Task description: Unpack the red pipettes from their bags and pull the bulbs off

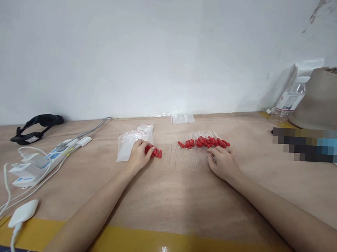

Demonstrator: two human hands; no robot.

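While the bottle [290, 98] label's too blurry to read, left hand [138, 154] clamps red bulbs [155, 152]; right hand [223, 161] lies flat, fingers together, on glass droppers [204, 142].

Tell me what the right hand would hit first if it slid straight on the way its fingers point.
The right hand points up and left; its fingers are at the pile of red-capped droppers, so it would likely meet those first.

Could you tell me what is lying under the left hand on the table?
A few red-bulbed droppers stick out from under the left hand to its right; clear plastic bags lie beside its other side. Whatever sits beneath the palm itself is covered.
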